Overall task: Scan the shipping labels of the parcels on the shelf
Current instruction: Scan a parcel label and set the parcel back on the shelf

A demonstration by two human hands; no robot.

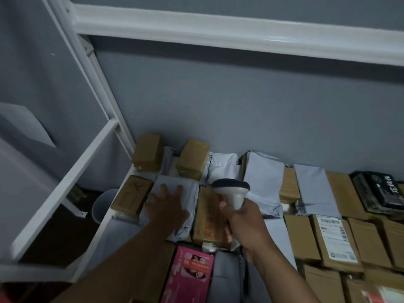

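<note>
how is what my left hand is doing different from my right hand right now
The left hand lies flat with fingers spread on a grey poly mailer, pressing rather than gripping. The right hand curls round the handle of a white barcode scanner, held upright above the parcels. The left touches a parcel; the right touches only the scanner. Both reach forward over the same shelf.

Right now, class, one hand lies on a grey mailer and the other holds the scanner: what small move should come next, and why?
Probably turn the grey mailer over with the left hand. Its upper face shows no label, and the open fingers already rest flat on it. The right hand holds the scanner above the parcels nearby, ready to aim once a label shows.
</note>
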